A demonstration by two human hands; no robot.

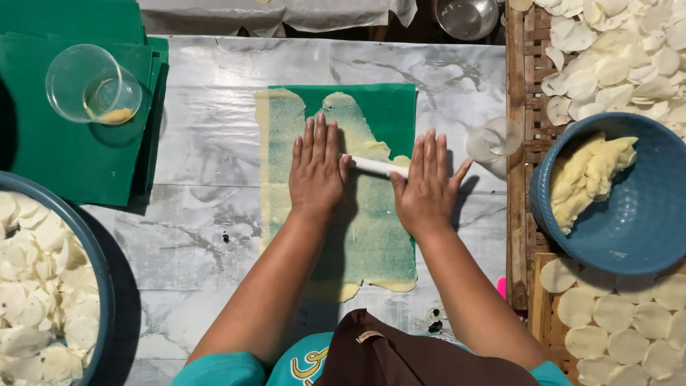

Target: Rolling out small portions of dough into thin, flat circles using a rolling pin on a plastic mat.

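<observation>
We pressed flat left hand [315, 174] and right hand [426, 184], open-palmed, on the white roller [377, 166], thinning soft, tear-prone dough [371, 236].

Both hands lie flat, palms down, on a white rolling pin [377, 166] across a thin sheet of yellow dough [357, 214] on a green mat [389, 107]. The left hand [316, 171] and the right hand [426, 182] have fingers spread straight. The mat lies on a marble-patterned table [207, 129]. A clear plastic cup [91, 84] stands on stacked green mats far left. A blue bowl [643, 214] at right holds a lump of dough [589, 175]; round white discs [614, 57] lie on a rack beyond it.
</observation>
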